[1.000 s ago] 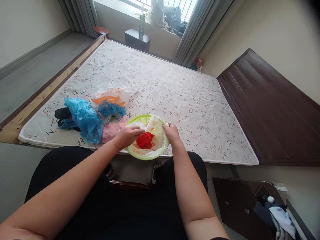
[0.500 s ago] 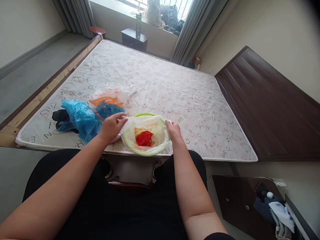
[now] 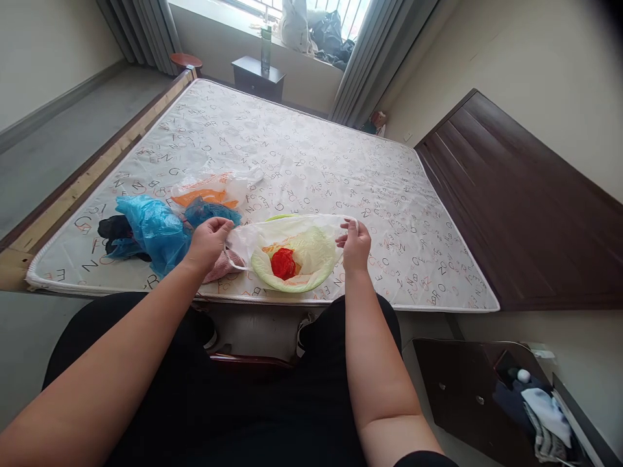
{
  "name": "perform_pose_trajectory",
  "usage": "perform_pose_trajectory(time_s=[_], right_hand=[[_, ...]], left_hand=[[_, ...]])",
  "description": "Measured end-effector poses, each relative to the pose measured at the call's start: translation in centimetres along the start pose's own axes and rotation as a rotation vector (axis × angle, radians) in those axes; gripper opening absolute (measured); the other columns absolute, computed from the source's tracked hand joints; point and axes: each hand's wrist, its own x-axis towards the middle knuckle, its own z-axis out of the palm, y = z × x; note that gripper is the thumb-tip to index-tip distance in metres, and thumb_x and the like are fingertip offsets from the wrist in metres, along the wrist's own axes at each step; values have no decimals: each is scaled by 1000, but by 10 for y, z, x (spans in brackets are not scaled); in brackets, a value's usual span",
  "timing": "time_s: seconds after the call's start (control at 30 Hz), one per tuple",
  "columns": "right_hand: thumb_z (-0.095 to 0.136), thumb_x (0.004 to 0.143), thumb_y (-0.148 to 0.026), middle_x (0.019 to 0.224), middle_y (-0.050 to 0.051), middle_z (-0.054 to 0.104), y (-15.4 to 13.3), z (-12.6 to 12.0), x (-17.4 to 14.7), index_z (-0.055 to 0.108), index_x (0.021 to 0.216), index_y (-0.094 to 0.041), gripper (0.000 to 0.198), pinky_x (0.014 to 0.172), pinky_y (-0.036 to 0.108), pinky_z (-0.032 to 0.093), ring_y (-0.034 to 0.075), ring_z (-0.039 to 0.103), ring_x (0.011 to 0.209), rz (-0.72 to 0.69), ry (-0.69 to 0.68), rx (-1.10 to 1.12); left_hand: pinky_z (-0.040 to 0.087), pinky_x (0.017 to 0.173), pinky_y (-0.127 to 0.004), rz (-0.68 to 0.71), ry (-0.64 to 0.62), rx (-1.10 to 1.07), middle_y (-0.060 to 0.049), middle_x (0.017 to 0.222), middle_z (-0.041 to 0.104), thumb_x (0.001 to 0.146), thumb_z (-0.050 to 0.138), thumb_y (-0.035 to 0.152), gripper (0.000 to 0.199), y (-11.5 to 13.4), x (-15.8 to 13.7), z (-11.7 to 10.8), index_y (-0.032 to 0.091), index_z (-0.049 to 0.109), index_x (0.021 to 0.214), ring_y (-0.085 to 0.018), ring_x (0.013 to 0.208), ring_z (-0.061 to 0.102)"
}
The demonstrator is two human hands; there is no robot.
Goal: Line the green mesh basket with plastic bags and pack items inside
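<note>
A white plastic bag (image 3: 311, 245) lines a round container with a light green rim (image 3: 294, 287), standing on the near edge of the mattress. Inside it lies a crumpled red bag (image 3: 283, 263). My left hand (image 3: 210, 239) pinches the bag's left side, pulling it out past the rim. On the other side my right hand (image 3: 354, 241) holds the bag's right handle, which loops over its fingers. A pink cloth (image 3: 224, 266) lies beside the container, below my left hand. Just left of that hand are a blue plastic bag (image 3: 153, 230) and a darker blue one (image 3: 210, 213).
Behind the blue bags lies a clear bag with orange print (image 3: 209, 191). A black bundle (image 3: 115, 228) sits at the left. The mattress (image 3: 311, 155) spreads ahead to a headboard (image 3: 525, 214) at right. A nightstand with clothes (image 3: 467, 389) stands at lower right.
Both hands have moved apart, stretching the bag's back edge wider across the container. The bag's left side now reaches out beyond the rim, and more of the pink cloth shows.
</note>
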Motion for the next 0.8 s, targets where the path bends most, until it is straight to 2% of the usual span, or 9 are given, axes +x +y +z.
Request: perform_pose_trajectory(time_s=[0.13,0.23,0.3,0.4,0.5,0.53,0.63,0.73,0.8], right_hand=[[57,93,-48,93,3,71,-4,-23,7,69,127,-22,44,53,24,41,10,48,55,5,-51,-164],[55,90,-39,95,1,72,-1,-31,10,62,141,-25,53,50,24,38,8,40,50,44,-28,-164],[56,89,-39,102,2,73,3,-32,12,55,148,-26,60,52,24,44,8,48,54,91,-6,-133],[65,85,-43,114,6,73,12,-31,14,48,152,-26,70,62,25,52,14,65,74,227,-33,-138],[73,81,-45,121,8,72,21,-32,14,48,151,-27,77,64,26,53,19,69,89,379,-89,-192],[75,80,-45,122,9,72,23,-33,13,49,150,-27,77,63,27,53,21,69,90,415,-103,-207],[78,77,-50,127,13,70,28,-35,3,51,147,-27,78,60,30,54,24,69,89,490,-143,-230],[79,76,-54,131,14,68,29,-33,-13,43,152,-31,87,57,34,55,24,69,79,555,-239,-225],[77,79,-55,122,13,71,28,-31,-24,44,150,-29,82,56,35,55,21,69,69,578,-289,-228]], left_hand=[[42,55,-22,-16,200,-213,3,70,57,80,81,40,28,-5,12,-6,18,64,87,-10,56,49],[41,51,-21,16,182,-217,3,68,54,87,78,40,27,-6,14,-10,18,64,88,-9,54,48],[44,50,-21,34,106,-168,0,70,57,92,72,47,31,-5,11,-11,18,64,88,-11,55,53],[51,51,-25,-30,30,-89,-5,78,64,99,55,61,44,-8,3,-10,19,63,88,-15,60,62],[55,55,-28,-182,-6,11,-6,83,68,91,67,50,30,-20,-8,-12,20,62,92,-17,63,66],[56,57,-28,-248,-52,66,-6,84,69,83,76,40,27,-25,-12,-14,21,62,93,-18,66,67],[57,63,-30,-398,-318,278,-8,93,74,57,87,20,43,-40,-27,-20,21,67,94,-25,82,73],[61,72,-33,-436,-595,314,-13,110,75,55,91,29,47,-45,-44,-20,21,72,97,-32,107,71],[62,81,-35,-451,-669,201,-14,121,73,60,92,41,51,-43,-55,-15,20,72,102,-31,117,69]])
